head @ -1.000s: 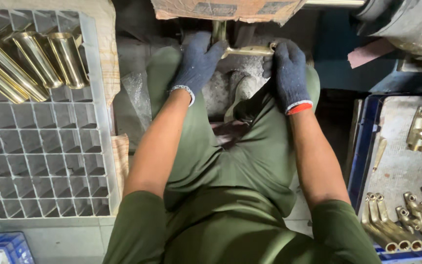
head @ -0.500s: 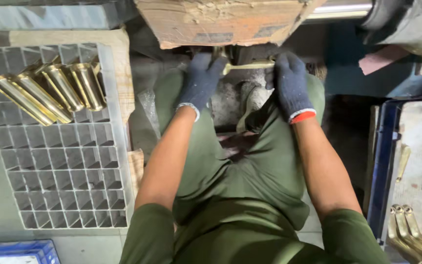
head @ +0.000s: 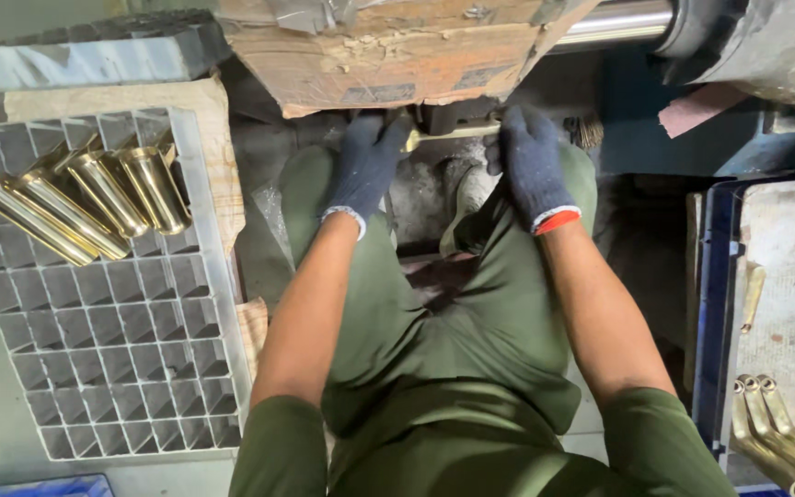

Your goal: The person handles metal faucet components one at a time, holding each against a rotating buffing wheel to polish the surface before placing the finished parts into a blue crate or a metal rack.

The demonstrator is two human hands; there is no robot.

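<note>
Under the overhanging worn brown cardboard sheet (head: 388, 55), both gloved hands meet on a slim brass rod (head: 457, 133) lying crosswise just above the person's knees. The left hand (head: 365, 166), in a dark blue knit glove, has its fingers (head: 388, 129) curled against the rod's left end, where a small round brass tip shows. The right hand (head: 531, 166), in a like glove with a red cuff band, has its fingers (head: 517, 124) wrapped over the right end. The cardboard hides the fingertips, so how firm either grasp is cannot be told. Behind the rod sits a dark machine part (head: 453, 115), mostly covered by the cardboard. Below the hands lie the green trouser legs (head: 453, 368) and a grey, dusty floor patch (head: 416, 198) between the knees. To the left stands a grey plastic grid tray (head: 103, 368) with four polished brass tubes (head: 94, 198) leaning in its upper cells. To the right, a blue-rimmed tray (head: 715, 304) holds more brass fittings (head: 784, 423). A steel cylinder (head: 618, 23) runs along the top right.
</note>
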